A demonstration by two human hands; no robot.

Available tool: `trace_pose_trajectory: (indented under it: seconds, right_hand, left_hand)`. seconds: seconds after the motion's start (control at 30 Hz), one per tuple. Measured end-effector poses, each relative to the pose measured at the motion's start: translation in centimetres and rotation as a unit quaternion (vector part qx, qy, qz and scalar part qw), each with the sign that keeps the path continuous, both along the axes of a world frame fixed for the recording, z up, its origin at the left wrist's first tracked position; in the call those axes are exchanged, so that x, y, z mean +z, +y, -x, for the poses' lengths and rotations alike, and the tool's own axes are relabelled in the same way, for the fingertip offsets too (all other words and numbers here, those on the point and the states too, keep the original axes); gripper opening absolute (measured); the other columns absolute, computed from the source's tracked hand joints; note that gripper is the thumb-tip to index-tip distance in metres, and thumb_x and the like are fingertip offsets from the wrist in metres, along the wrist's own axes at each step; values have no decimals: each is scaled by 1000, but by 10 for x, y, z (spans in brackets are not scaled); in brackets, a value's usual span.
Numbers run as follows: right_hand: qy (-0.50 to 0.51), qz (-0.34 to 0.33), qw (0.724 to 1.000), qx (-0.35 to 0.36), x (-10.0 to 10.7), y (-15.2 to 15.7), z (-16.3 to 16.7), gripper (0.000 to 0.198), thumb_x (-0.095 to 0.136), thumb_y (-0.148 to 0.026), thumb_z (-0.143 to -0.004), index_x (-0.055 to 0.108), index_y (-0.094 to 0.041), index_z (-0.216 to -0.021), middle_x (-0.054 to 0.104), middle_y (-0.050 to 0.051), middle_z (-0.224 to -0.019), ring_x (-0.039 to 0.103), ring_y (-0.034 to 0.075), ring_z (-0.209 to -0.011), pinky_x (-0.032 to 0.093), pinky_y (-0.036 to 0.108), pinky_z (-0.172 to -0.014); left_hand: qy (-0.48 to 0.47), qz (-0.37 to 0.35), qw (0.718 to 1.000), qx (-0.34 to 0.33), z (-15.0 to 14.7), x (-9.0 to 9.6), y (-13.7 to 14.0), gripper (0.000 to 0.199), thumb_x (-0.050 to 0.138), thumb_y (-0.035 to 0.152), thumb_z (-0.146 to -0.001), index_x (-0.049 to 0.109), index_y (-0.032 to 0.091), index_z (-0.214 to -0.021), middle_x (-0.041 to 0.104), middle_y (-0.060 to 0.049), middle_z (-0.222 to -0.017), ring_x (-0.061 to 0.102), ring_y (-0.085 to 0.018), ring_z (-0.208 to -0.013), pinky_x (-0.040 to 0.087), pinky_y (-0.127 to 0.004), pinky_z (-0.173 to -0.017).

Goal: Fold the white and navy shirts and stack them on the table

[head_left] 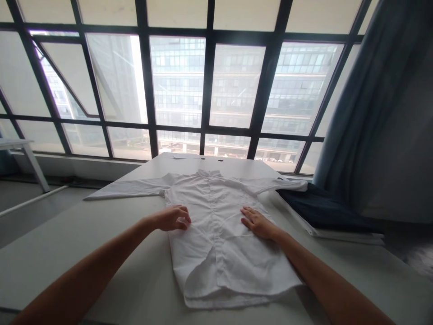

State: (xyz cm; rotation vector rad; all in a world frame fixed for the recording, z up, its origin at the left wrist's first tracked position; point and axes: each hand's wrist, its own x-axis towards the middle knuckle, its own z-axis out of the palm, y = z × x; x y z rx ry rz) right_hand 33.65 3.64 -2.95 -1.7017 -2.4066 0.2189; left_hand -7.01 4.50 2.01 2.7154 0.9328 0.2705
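A white button-up shirt (pixel 230 253) lies front up on the table, its collar at the far end and its hem towards me. Both sleeves stretch out sideways, and small wrinkles run across the chest. The front edge near the hem is slightly raised on the left. My left hand (pixel 174 218) rests at the shirt's left side with its fingers bent and apart, holding nothing. On the right half of the shirt, my right hand (pixel 257 222) lies flat with its fingers stretched out on the cloth.
The white table (pixel 128 253) extends around the shirt. A stack of folded dark cloth (pixel 324 210) sits on the right, touched by the right sleeve's end. Behind the table stand large framed windows (pixel 237 85). A blue curtain (pixel 358 113) hangs at right. Another table (pixel 20 143) stands far left.
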Motion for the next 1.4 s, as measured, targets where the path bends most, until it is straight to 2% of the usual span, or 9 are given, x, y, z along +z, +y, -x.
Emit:
trace_pose_trajectory:
  seconds: [0.17,0.3,0.4,0.53,0.8,0.93,1.13,1.27,1.4]
  right_hand:
    - [4,10,1000,-9,6,-2,2,68,37,-53,-98,44,-10,-150,33,16,-158,27,28,-147,19,40,-122]
    - [6,12,1000,-1,13,-4,3,69,39,-51,-97,44,-7,-149,34,16,-157,28,26,-147,21,37,-121]
    - [7,15,1000,-3,15,-6,3,69,39,-51,-96,45,-7,-149,34,16,-157,28,26,-147,20,37,-121]
    - [7,24,1000,-6,17,-7,4,71,39,-52,-96,44,-5,-149,34,17,-157,29,27,-147,20,37,-121]
    - [25,15,1000,1,14,-5,2,67,42,-53,-96,47,-11,-148,36,15,-156,30,27,-146,21,39,-121]
    - [23,17,1000,-1,16,-6,2,67,42,-51,-95,48,-10,-147,36,16,-156,30,27,-146,22,38,-121]
    - [28,15,999,14,19,-8,3,65,44,-49,-95,49,-9,-146,36,16,-156,33,27,-145,24,38,-120]
    - [22,21,999,14,21,-8,4,63,46,-45,-95,48,-9,-146,35,17,-156,31,28,-145,23,37,-121]
    - [-1,59,998,17,35,-17,2,66,56,-48,-90,51,-11,-143,40,19,-153,36,32,-142,28,40,-118]
  left_hand:
    - [40,184,982,29,15,28,-5,35,75,50,-77,77,17,-87,70,-2,-71,58,-13,-62,44,-21,-61]
    - [74,373,919,107,53,40,8,66,63,79,-71,73,14,-71,64,-5,-54,53,-14,-43,42,-25,-47]
    - [64,372,908,181,59,46,7,73,59,86,-66,69,14,-65,61,-4,-47,49,-13,-36,38,-24,-42]
    - [120,341,929,82,31,63,-20,55,72,71,-68,72,16,-60,62,-3,-48,46,-9,-42,35,-20,-46]
    - [105,235,966,38,5,61,-42,48,83,51,-64,78,23,-103,75,-2,-91,64,-16,-79,47,-21,-67]
    - [126,337,933,-8,1,53,-41,45,85,56,-61,80,19,-86,75,-3,-73,64,-17,-65,50,-24,-61]
    - [2,541,839,-47,42,96,-47,62,75,72,-66,77,16,-92,73,-9,-65,65,-21,-52,51,-31,-53]
    - [-73,437,897,12,43,76,-27,63,71,71,-71,74,15,-99,76,-10,-75,69,-22,-62,55,-33,-63]
    - [-80,150,983,70,8,28,-10,50,67,61,-81,73,16,-101,73,-14,-108,68,-26,-99,51,-38,-92]
